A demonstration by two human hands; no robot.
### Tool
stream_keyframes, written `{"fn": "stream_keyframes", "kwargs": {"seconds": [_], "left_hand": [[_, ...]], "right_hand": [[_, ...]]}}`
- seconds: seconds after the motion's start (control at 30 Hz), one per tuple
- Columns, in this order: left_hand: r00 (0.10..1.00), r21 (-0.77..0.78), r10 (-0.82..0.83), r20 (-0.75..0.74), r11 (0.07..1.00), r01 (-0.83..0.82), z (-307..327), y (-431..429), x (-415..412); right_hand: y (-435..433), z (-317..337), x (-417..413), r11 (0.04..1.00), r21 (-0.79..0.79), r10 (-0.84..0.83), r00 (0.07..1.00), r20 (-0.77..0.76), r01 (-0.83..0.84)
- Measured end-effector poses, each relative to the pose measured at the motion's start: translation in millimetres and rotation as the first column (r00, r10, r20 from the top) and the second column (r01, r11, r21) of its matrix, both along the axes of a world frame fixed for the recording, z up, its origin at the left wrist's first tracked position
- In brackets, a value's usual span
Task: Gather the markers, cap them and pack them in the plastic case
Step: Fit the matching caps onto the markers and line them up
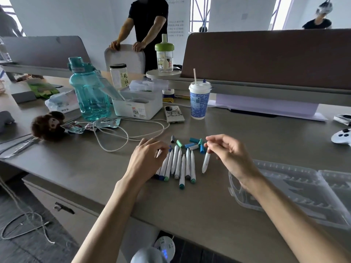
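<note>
Centre-left, the left hand [150, 158] curls onto the markers [179, 165], apparently pinching one. They lie side by side, long axes up-frame, coloured ends nearest. Loose caps [193, 144] sit above. The right hand [228, 154] pinches a single marker [206, 162] by its top, hanging near-vertical — likely light, stiff, slick; best gripped mid-barrel. The plastic case [303, 188] lies open, lower right.

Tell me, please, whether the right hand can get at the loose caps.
Probably yes: the caps lie bare just beside the right hand, though it pinches a marker.
</note>
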State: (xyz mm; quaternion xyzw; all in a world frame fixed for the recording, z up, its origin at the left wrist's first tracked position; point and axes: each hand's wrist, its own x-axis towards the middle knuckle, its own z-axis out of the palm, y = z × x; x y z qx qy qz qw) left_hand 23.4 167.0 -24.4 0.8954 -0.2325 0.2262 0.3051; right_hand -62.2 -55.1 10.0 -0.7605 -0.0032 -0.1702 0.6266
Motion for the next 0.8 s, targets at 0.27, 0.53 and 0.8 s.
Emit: {"fn": "stream_keyframes", "kwargs": {"seconds": [0.27, 0.53, 0.8], "left_hand": [[0.998, -0.018, -0.004, -0.067, 1.0, 0.003, -6.7, 7.3, -0.8], [0.993, -0.079, 0.003, -0.121, 0.997, -0.012, -1.9, 6.9, -4.8], [0.986, -0.112, -0.003, -0.169, 0.994, -0.017, -0.5, 7.9, -5.1]], "right_hand": [[6.9, -16.7, 9.7, 0.731, -0.681, 0.129, 0.977, 0.172, 0.024], [43.7, 6.0, 43.6, 0.227, -0.973, 0.346, 0.937, 0.05, -0.032], [51.7, 22.1, 50.5, -0.109, -0.992, 0.347, 0.933, -0.095, -0.06]]}}
